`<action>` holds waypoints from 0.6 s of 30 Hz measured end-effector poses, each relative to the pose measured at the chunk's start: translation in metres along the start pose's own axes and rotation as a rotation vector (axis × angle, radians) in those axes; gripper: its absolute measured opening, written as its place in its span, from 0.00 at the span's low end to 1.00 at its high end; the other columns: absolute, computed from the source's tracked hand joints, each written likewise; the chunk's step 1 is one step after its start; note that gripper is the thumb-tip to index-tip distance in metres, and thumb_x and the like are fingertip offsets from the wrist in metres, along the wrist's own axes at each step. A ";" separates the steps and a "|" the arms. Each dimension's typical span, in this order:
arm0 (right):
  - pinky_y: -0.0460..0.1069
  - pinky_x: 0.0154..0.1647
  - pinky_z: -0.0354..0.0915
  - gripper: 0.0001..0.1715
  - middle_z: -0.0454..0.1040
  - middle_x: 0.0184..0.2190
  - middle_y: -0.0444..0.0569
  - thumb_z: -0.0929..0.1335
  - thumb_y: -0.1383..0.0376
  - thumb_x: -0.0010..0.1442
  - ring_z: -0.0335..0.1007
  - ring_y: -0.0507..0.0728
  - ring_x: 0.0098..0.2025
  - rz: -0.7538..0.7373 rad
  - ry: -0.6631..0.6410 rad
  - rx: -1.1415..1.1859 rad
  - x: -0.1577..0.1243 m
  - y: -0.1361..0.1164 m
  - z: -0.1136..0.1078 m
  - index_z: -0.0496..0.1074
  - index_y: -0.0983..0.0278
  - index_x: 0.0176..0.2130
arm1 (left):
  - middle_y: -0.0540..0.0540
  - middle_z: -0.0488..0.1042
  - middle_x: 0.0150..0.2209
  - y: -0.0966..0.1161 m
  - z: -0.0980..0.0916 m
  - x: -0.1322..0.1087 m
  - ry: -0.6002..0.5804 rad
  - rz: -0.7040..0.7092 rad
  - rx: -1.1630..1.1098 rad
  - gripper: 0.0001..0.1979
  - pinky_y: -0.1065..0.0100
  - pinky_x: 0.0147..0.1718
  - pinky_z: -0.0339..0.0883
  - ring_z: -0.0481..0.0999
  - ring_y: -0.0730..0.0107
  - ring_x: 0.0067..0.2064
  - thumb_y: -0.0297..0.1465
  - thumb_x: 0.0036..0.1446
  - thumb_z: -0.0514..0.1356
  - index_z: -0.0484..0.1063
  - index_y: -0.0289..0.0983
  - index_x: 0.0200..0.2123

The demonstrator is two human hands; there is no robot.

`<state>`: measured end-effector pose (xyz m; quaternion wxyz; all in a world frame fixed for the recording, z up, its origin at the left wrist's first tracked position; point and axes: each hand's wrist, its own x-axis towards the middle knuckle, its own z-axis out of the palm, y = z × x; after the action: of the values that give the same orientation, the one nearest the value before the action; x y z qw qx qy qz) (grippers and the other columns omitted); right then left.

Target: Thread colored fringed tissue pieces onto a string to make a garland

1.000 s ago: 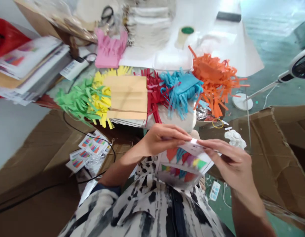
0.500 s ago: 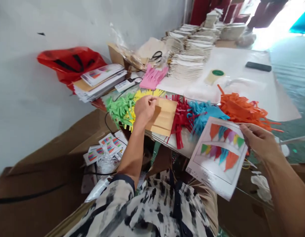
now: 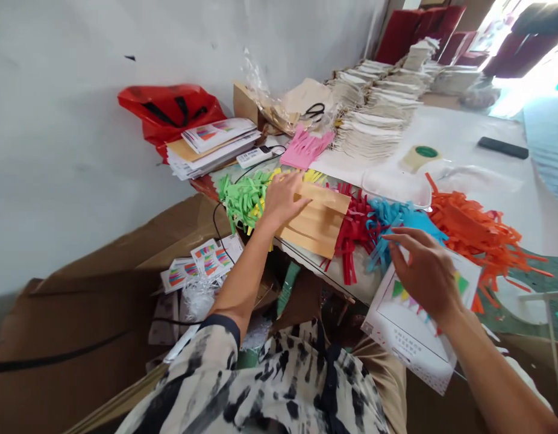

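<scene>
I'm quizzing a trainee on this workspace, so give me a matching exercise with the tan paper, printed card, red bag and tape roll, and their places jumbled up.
1. Tan paper
2. Printed card
3. Red bag
4. Tape roll

A. On the white sheet, near the dark bar
B. Partly hidden by the right hand
C. By the wall, behind a stack of papers
D. Partly hidden by the left hand

Pairs: 1-D, 2-B, 3-C, 4-A
</scene>
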<state>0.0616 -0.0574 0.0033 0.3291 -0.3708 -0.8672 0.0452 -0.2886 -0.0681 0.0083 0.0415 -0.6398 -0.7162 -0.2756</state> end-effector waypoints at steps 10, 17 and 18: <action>0.61 0.56 0.73 0.17 0.81 0.53 0.55 0.64 0.63 0.72 0.78 0.66 0.55 0.024 -0.080 0.060 0.007 -0.036 0.022 0.82 0.62 0.50 | 0.40 0.79 0.56 -0.008 0.031 0.033 -0.184 0.259 0.047 0.12 0.35 0.75 0.37 0.70 0.48 0.64 0.34 0.60 0.70 0.84 0.44 0.48; 0.64 0.57 0.72 0.23 0.79 0.56 0.60 0.65 0.62 0.69 0.76 0.70 0.57 0.158 -0.095 0.088 0.030 -0.028 0.054 0.76 0.63 0.60 | 0.40 0.78 0.62 -0.007 0.030 0.012 -0.248 0.339 0.008 0.32 0.36 0.73 0.41 0.67 0.45 0.68 0.41 0.55 0.75 0.77 0.44 0.62; 0.65 0.58 0.72 0.25 0.78 0.58 0.61 0.66 0.61 0.69 0.76 0.70 0.58 0.160 -0.087 0.096 0.036 -0.027 0.060 0.75 0.64 0.62 | 0.39 0.79 0.61 -0.006 0.026 0.009 -0.243 0.346 0.014 0.32 0.36 0.74 0.40 0.67 0.45 0.68 0.41 0.56 0.75 0.76 0.43 0.63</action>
<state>-0.0096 -0.0431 -0.0157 0.3038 -0.4202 -0.8453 0.1288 -0.2879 -0.0480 -0.0120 0.0060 -0.7815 -0.5973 -0.1801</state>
